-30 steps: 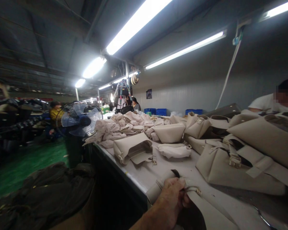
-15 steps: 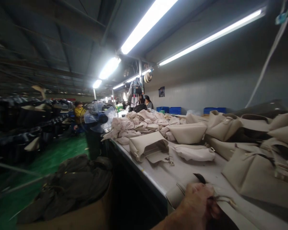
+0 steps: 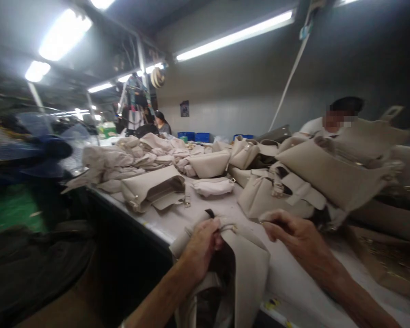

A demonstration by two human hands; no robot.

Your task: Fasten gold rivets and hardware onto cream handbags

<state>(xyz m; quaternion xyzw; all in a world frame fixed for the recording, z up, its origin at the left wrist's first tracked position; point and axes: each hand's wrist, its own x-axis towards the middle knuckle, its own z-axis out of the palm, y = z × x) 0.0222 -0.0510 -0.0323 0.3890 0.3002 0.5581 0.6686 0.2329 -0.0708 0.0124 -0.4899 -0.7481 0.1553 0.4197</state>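
Currently left hand (image 3: 203, 243) grips beige bag (image 3: 251, 266) at near edge of table (image 3: 294, 282); right hand (image 3: 294, 232) narrow, can't tell if holding anything. Open bag (image 3: 141, 182) at left edge.

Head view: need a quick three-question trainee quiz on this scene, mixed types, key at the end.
1. What is the left hand gripping?
2. True or false: the fan stands left of the crumpled pale pile in the picture.
3. What colour are the containers by the far wall? A) red B) blue C) yellow

Key: 1. The nearest beige bag, near its top. 2. True. 3. B.
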